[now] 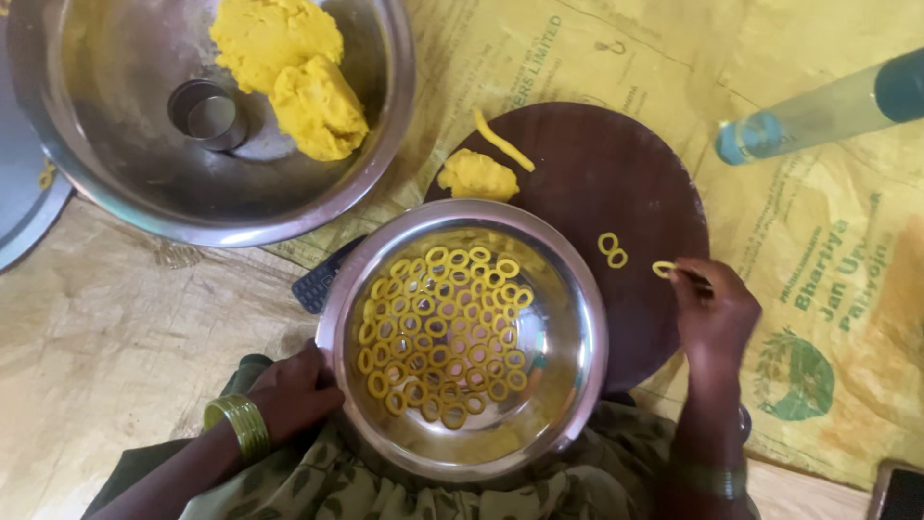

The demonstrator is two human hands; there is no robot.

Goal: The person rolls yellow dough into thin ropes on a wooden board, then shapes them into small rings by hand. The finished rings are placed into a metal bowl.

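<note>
The right hand (pixel 714 310) lay on the round dark board (pixel 616 183), its fingers pinched together on a small yellow dough ring (pixel 663 269) at the board's right edge. Two more rings (pixel 612 250), touching each other, sat on the board just left of it. The left hand (pixel 294 390), with green bangles (pixel 241 427) on its wrist, held the lower left rim of a steel plate (pixel 568 327), fingers curled against the rim; whether they closed under it could not be told. The plate rested over the near part of the board and the person's lap, and many dough rings (pixel 443 327) lay packed side by side in it, mostly on its left half.

At the far edge of the board lay a lump of dough (pixel 477 175) and, just beside it, a short dough strip (pixel 502 142). Farther off to the left stood a big steel bowl (pixel 106 183) holding two large dough pieces (pixel 294 72) and a small metal ring cutter (pixel 209 114). A clear bottle (pixel 818 111) with blue ends lay tilted at the upper right, well apart from the board. Everything sat on yellowish printed sacking (pixel 818 289) spread on the floor.
</note>
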